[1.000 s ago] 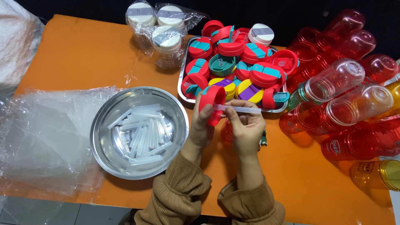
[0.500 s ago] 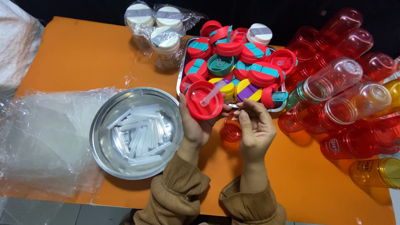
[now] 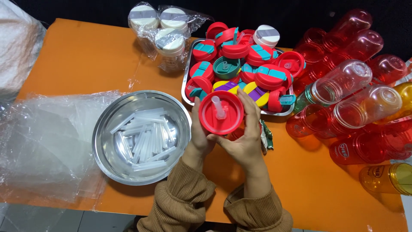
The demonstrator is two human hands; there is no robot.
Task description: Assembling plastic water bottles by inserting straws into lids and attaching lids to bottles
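While both hands close around it, the red lid sits face-up above the orange table, a short clear straw standing upright from its middle. The left hand grips the lid's left edge with the thumb along the rim; the right hand cups it from the right and below, fingers curled over the far edge. Just behind the lid, partly hidden by it, lies a metal tray heaped with red, teal, yellow and purple lids. To the left sits a steel bowl holding loose clear straws, beside crumpled clear plastic sheeting. Behind the tray is a plastic bag of white-capped jars. On the right, well apart from the hands, red and clear bottles lie on their sides, with yellow ones at the edge.
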